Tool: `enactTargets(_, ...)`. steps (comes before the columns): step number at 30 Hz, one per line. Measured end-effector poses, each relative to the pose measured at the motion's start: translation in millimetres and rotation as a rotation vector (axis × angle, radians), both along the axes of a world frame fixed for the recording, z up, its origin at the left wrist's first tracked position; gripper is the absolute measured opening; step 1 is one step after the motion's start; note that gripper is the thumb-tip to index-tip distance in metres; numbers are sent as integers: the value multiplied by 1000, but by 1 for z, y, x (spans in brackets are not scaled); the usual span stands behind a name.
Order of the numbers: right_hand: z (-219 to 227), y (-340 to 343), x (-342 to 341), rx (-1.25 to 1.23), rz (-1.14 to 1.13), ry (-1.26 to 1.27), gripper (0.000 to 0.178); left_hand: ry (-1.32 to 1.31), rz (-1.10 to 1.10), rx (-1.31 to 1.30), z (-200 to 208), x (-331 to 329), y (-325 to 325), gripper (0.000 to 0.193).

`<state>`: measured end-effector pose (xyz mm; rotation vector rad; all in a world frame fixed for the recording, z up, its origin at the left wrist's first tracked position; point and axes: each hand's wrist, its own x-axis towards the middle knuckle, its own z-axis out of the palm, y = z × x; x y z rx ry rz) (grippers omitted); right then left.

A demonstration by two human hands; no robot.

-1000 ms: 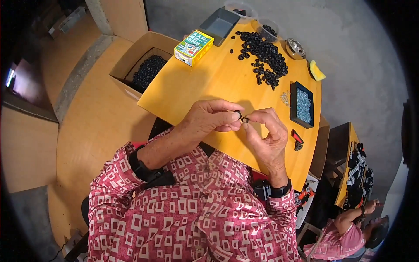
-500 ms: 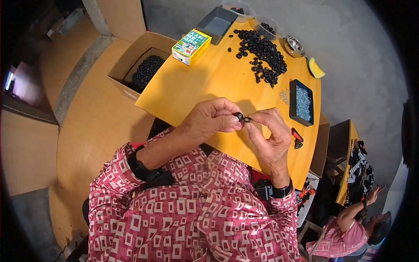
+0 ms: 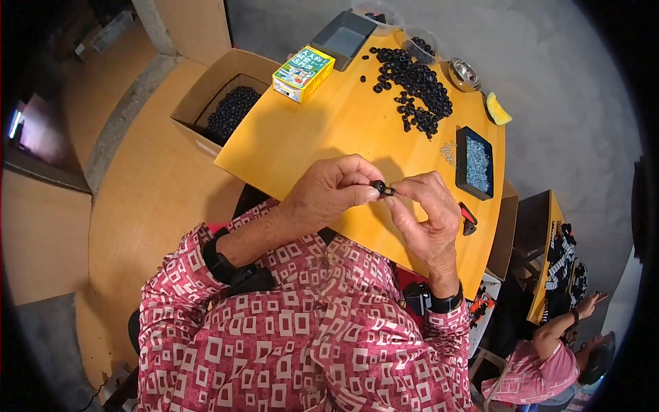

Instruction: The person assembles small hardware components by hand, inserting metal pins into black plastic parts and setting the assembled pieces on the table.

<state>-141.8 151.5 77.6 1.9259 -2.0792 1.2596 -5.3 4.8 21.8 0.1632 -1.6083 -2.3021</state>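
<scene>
Over the near edge of the yellow table, my left hand [image 3: 329, 189] pinches a small round black part [image 3: 378, 186] between thumb and fingertips. My right hand [image 3: 431, 216] meets it from the other side, its thumb and forefinger closed on a small black clip-like piece [image 3: 389, 191] with a lighter middle. The two pieces touch or nearly touch; the fingertips hide how they join. Beyond my hands lies a spread heap of small black rings [image 3: 415, 86]. A shallow black tray [image 3: 475, 188] of small silvery pieces stands right of my right hand.
Small metal pins [image 3: 448, 152] lie beside the tray, a red-and-black tool [image 3: 468, 218] nearer me. Along the back are a grey bin [image 3: 343, 34], clear tubs, a metal bowl [image 3: 465, 74] and a yellow box [image 3: 303, 73]. A carton [image 3: 185, 103] stands left; another person [image 3: 542, 367] sits lower right.
The clip-like piece in my right fingers has tilted slightly and sits closer to the round part. Both hands have otherwise stayed almost in place.
</scene>
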Motion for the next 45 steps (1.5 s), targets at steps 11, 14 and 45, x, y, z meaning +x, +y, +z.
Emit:
enactTargets(11,1,1,-3,-6,-22,33,18,-60,-51,240,4,3,-2,23)
enactTargets(14,2,0,-3,-5,-23,31,18,-95,-58,244,5,2,-2,24)
enactTargets(45,18,-6,-20,128,131,120,19,-73,-99,137,2,0,0,26)
